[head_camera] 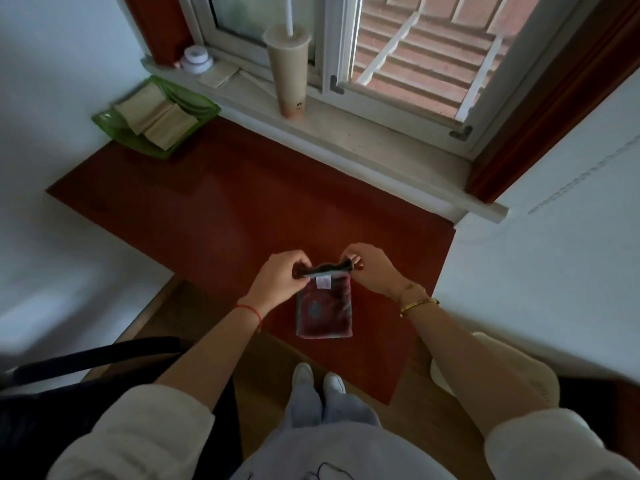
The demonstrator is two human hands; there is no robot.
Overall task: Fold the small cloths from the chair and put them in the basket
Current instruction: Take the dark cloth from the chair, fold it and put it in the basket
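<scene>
The person stands at the red-brown desk [214, 209] under the window, holding a small dark red cloth [323, 308] up by its top edge so it hangs down in front of them, a white label showing near the top. The left hand [277, 282] pinches the top corner at about nine o'clock of the cloth, the right hand [372, 268] the corner at three o'clock. On both, the fingers are pressed together on the fabric, not spread.

The step looks like squaring the cloth before the next fold. To do it well I would keep the top edge taut and level between the two pinches, let the hanging part settle straight, then lay it flat on the desk and bring corner to corner.

The green basket [110, 119] sits at the far left of the desk, about ten o'clock from the hands and well apart, with pale folded cloths [156, 114] already inside. A tall cup [287, 74] stands on the windowsill at twelve o'clock.
</scene>
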